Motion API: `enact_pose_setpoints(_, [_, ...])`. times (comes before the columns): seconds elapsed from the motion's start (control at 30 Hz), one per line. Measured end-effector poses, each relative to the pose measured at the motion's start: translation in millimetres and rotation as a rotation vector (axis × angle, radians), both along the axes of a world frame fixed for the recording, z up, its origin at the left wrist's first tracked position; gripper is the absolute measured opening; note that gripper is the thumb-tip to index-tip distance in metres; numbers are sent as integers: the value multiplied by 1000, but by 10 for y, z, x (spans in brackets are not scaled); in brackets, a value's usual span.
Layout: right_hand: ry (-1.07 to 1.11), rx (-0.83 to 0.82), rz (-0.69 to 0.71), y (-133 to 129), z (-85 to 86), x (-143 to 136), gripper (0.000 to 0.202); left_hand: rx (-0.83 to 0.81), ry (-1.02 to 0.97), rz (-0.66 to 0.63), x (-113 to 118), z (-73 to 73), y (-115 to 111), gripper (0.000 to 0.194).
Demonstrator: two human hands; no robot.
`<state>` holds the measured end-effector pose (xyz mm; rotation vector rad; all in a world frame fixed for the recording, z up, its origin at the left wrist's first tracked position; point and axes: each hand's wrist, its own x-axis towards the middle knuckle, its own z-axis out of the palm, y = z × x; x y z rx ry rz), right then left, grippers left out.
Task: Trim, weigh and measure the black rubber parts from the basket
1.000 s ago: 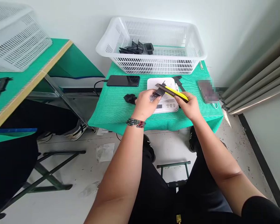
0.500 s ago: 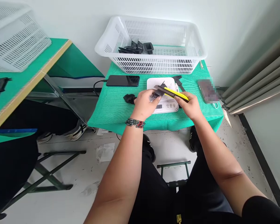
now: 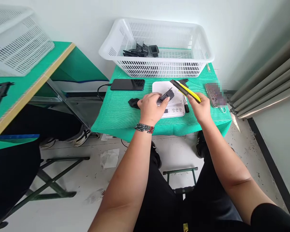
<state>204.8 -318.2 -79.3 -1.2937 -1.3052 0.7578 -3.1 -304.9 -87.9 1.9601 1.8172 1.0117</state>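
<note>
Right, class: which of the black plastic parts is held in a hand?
The black part in the left hand; the others lie in the white basket ahead or on green cloth.

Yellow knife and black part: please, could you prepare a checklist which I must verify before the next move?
1. Yellow knife held in right hand: ok.
2. Black part held in left hand: ok.
3. Blade seen apart from the black part: ok.
4. Scale uncovered: not ok, left hand is over it.
5. Display number readable: cannot tell, partly hidden.
</note>
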Motion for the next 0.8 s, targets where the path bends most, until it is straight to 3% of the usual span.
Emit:
enact_pose_setpoints(0.2, [161, -60, -42, 31, -54, 9, 39, 80, -3, -8, 45, 30, -22, 6])
enact_pose_setpoints(0.33, [177, -64, -86, 51, -67, 53, 42, 124, -31, 5, 33, 18, -8, 9])
enact_pose_setpoints(0.5, [129, -11, -71, 20, -22, 72, 41, 220, -408, 75, -19, -100, 93, 28])
enact_pose_setpoints(0.67, [247, -23, -11, -8, 11, 57, 42, 336, -808, -119, -45, -270, 243, 57])
enact_pose_setpoints(0.8, [252, -35, 41, -11, 17, 38, 47, 273, -1005, -250, -43, -361, 314, 53])
